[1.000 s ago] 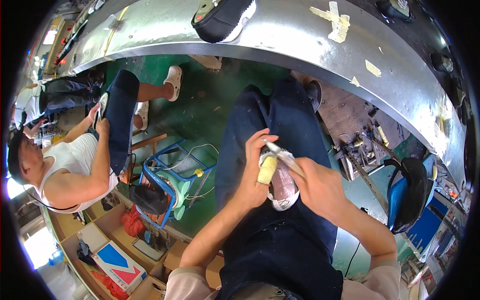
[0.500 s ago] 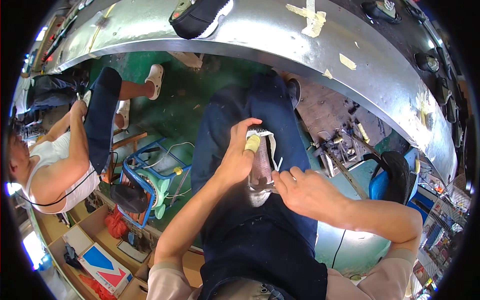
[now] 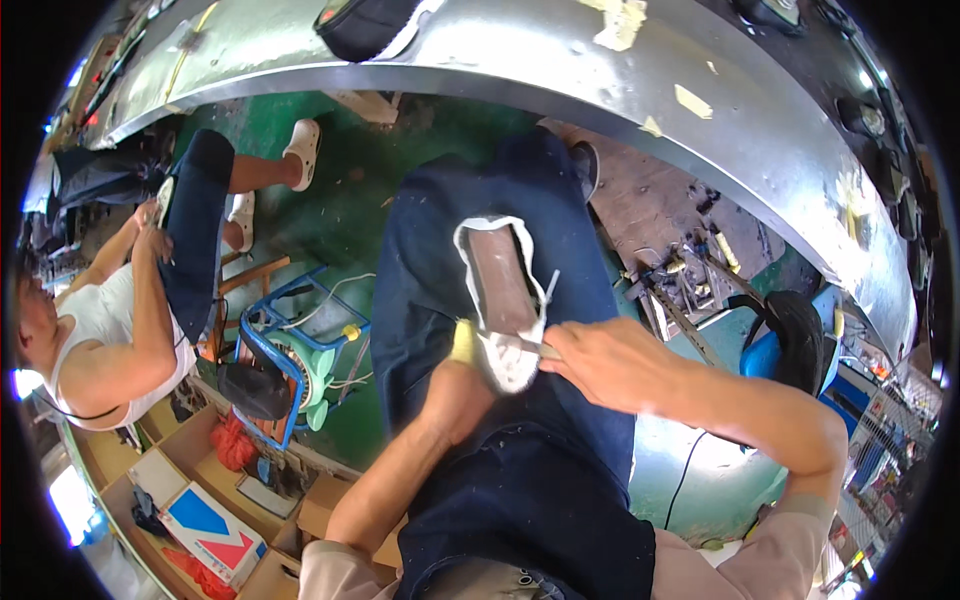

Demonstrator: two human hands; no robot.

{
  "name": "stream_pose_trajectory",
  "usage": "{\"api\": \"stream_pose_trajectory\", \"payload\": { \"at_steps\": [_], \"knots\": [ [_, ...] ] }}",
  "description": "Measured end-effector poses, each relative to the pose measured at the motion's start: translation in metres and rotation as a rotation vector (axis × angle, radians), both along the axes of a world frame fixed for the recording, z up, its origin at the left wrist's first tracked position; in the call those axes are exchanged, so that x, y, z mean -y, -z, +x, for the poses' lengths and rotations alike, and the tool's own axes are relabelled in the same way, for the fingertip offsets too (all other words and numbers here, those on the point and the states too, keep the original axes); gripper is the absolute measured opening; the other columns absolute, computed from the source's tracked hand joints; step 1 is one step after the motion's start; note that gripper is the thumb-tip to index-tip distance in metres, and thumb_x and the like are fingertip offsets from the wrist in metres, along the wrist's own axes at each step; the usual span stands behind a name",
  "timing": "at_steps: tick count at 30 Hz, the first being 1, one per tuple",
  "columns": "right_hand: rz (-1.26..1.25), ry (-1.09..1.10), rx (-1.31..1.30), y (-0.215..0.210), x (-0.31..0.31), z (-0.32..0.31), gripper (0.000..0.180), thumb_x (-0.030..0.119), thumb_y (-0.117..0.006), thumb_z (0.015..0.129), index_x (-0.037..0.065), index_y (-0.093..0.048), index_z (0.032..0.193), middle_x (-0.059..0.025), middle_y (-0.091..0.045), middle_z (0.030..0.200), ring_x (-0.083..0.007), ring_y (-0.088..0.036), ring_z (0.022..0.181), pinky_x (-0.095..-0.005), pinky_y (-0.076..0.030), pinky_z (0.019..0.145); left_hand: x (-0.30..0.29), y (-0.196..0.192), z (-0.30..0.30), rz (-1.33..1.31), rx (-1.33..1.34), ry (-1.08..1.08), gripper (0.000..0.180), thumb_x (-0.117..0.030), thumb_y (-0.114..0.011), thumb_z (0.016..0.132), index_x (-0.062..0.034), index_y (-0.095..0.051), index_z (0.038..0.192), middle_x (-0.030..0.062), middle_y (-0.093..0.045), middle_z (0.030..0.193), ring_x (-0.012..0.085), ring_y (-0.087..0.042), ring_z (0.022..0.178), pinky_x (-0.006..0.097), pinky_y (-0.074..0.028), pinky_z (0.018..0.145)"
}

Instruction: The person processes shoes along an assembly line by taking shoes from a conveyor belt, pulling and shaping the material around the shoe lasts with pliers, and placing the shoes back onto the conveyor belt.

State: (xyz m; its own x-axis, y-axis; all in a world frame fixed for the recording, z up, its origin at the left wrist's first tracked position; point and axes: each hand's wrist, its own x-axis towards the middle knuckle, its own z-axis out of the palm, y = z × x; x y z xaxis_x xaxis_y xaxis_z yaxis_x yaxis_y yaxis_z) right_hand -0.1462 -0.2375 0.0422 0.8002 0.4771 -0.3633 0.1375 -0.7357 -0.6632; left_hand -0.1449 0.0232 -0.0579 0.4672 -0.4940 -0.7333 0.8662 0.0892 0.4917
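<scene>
Bottom side up on my lap lies a shoe upper on a last (image 3: 502, 285), with a brown inner sole panel and a white lasted edge around it. A loose white strip sticks out on its right side. My left hand (image 3: 458, 398) is closed on the near, white-covered end, its thumb wrapped in yellow tape and its other fingers hidden beneath. In my right hand (image 3: 612, 362) is a narrow flat blade-like tool (image 3: 541, 349), pinched in closed fingers, its tip against the white material at that end. The tool's exact kind is unclear.
A metal bench (image 3: 500, 60) curves across the front, a black shoe (image 3: 372, 28) on it. At the left sits a co-worker (image 3: 120, 325), beside a blue-framed stool (image 3: 290, 360). Tools (image 3: 690, 265) lie on a board to the right. Cardboard boxes (image 3: 215, 530) stand lower left.
My left hand has moved from the far left side of the shoe to its near end. The shoe has shifted slightly away, and the right hand's tool now meets the near end.
</scene>
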Motion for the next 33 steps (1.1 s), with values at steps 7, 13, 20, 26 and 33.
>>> {"api": "stream_pose_trajectory", "payload": {
  "at_steps": [7, 13, 20, 26, 33],
  "knots": [
    [-0.283, -0.144, 0.121, -0.024, -0.018, 0.004, 0.026, 0.019, -0.062, 0.106, -0.007, -0.063, 0.107, -0.0216, -0.072, 0.085, -0.0373, -0.076, 0.079, -0.0446, -0.061, 0.066, 0.017, -0.028, 0.023, -0.092, -0.188, -0.108, 0.055, -0.038, -0.026, 0.121, -0.0093, -0.037, 0.167, 0.0102, -0.051, 0.164, 0.0293, -0.054, 0.148, 0.051, -0.045, 0.123],
    [-0.109, 0.164, -0.075, 0.022, -0.046, -0.034, 0.034, 0.030, -0.063, 0.110, 0.000, -0.057, 0.095, -0.0199, -0.073, 0.080, -0.0339, -0.076, 0.068, -0.0458, -0.058, 0.058, 0.018, -0.031, 0.033, -0.255, -0.244, -0.149, 0.061, -0.050, -0.045, 0.114, -0.0094, -0.048, 0.159, 0.0099, -0.061, 0.150, 0.0265, -0.061, 0.136, 0.046, -0.049, 0.114],
    [0.472, 0.635, -0.634, 0.024, -0.020, -0.033, 0.034, 0.035, -0.064, 0.109, 0.003, -0.059, 0.097, -0.0191, -0.071, 0.072, -0.0396, -0.074, 0.070, -0.0484, -0.057, 0.059, 0.034, -0.030, 0.058, 0.000, -0.246, 0.032, 0.046, -0.042, -0.056, 0.111, -0.0062, -0.065, 0.138, 0.0093, -0.073, 0.126, 0.0254, -0.069, 0.115, 0.044, -0.052, 0.104],
    [-0.040, 0.183, 0.053, 0.014, -0.014, -0.045, 0.035, 0.036, -0.064, 0.109, 0.003, -0.057, 0.100, -0.0181, -0.070, 0.070, -0.0414, -0.072, 0.067, -0.0521, -0.055, 0.061, 0.036, -0.026, 0.048, 0.045, -0.149, 0.002, 0.049, -0.040, -0.068, 0.106, -0.0002, -0.068, 0.134, 0.0120, -0.076, 0.117, 0.0215, -0.074, 0.103, 0.039, -0.058, 0.092],
    [0.302, 0.610, -0.658, 0.012, -0.030, -0.041, 0.030, 0.029, -0.053, 0.113, 0.001, -0.064, 0.109, -0.0141, -0.074, 0.077, -0.0243, -0.075, 0.065, -0.0368, -0.057, 0.059, 0.027, -0.018, 0.023, -0.093, -0.088, -0.190, 0.054, -0.042, -0.065, 0.109, -0.0033, -0.057, 0.146, 0.0099, -0.069, 0.132, 0.0187, -0.069, 0.115, 0.035, -0.056, 0.098]
  ]
}}
